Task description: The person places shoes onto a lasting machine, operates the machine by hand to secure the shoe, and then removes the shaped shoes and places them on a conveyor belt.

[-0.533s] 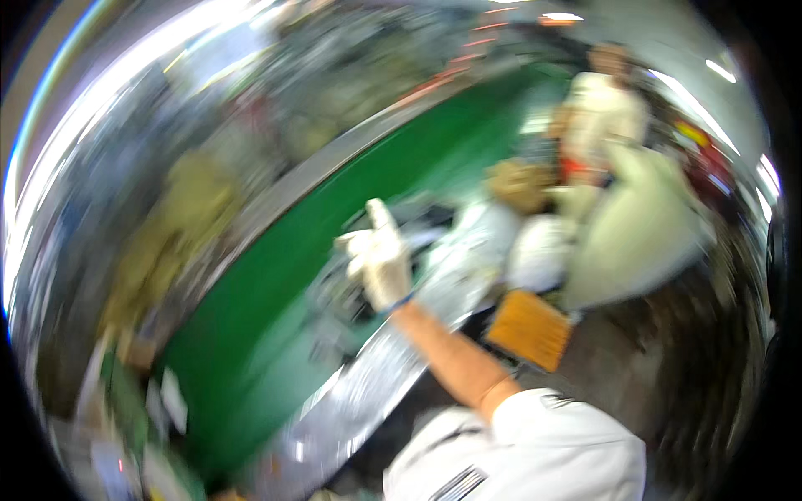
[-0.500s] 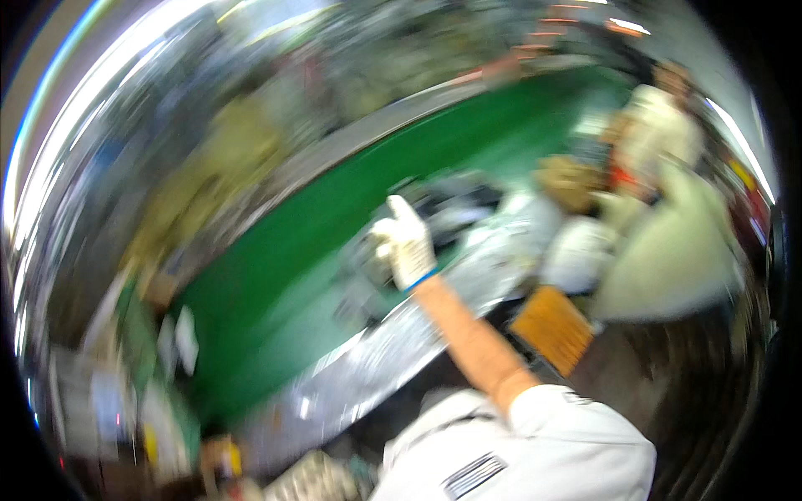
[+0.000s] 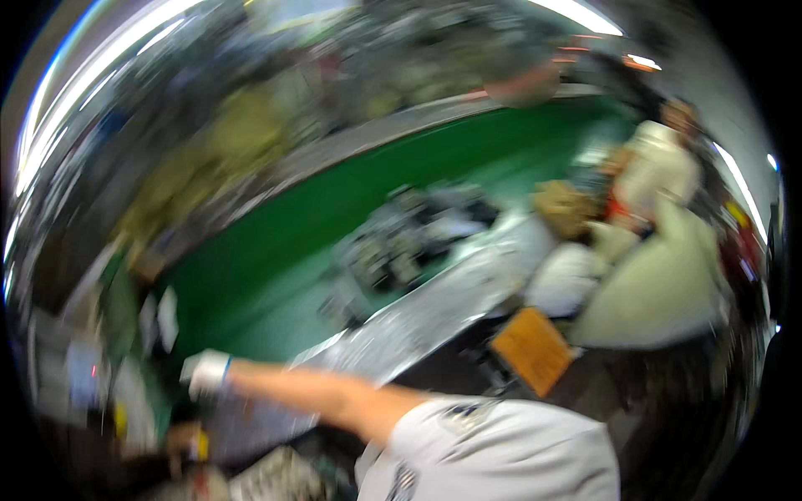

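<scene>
My right hand (image 3: 206,373), in a white glove with a blue cuff, is stretched out to the left. It is over the near left end of a green belt-like surface (image 3: 251,284). Motion smears its fingers, and I cannot make out anything in them. My bare forearm runs back to a light grey sleeve (image 3: 501,447). A loose heap of dark grey and black pieces (image 3: 401,242) lies mid-surface, well away from the hand; blur hides their kind. My left hand is out of view.
A shiny metal edge (image 3: 418,330) borders the near side. An orange-brown board (image 3: 532,351) and large pale sacks (image 3: 660,292) stand right, near another person (image 3: 664,167) in pale clothing. Yellowish and grey heaps (image 3: 251,125) line the far side. Bags and boxes (image 3: 125,359) crowd the left.
My right hand has swung from above the dark heap to the lower left, leaving the pieces uncovered. The whole view has shifted slightly.
</scene>
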Tool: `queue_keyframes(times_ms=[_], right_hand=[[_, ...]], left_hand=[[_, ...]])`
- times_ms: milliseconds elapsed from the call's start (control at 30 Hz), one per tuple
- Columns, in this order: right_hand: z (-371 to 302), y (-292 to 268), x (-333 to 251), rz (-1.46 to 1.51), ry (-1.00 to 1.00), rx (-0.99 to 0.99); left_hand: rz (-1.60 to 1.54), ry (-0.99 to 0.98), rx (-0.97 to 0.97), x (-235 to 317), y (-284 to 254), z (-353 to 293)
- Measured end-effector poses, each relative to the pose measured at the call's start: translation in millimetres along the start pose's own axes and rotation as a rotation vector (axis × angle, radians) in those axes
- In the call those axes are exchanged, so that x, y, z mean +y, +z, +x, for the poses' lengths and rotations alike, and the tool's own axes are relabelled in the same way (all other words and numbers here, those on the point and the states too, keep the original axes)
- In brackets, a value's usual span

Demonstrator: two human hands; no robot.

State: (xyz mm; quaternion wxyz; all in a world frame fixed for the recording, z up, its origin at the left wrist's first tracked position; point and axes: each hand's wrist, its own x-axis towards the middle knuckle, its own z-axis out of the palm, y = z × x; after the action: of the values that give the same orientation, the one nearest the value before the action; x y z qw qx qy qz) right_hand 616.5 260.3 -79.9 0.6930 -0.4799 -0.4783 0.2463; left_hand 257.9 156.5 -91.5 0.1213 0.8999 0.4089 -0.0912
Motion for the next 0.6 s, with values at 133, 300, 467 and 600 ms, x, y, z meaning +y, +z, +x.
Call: queue_keyframes(times_ms=[133, 300, 467, 600], right_hand=[[-45, -65, 39, 0.585, 0.395, -0.018], [-68, -15, -46, 0.449, 0.465, -0.030], [-76, -13, -65, 0.525, 0.523, 0.173], [-84, -29, -55, 0.504, 0.499, 0.101]], left_hand=[[-0.164, 0.610, -0.001, 178, -1, 31], [-0.182, 0.933, -0.126, 252, -8, 36], [-0.184, 1.111, -0.273, 291, -4, 15], [-0.173, 1.204, -0.368, 308, 4, -13]])
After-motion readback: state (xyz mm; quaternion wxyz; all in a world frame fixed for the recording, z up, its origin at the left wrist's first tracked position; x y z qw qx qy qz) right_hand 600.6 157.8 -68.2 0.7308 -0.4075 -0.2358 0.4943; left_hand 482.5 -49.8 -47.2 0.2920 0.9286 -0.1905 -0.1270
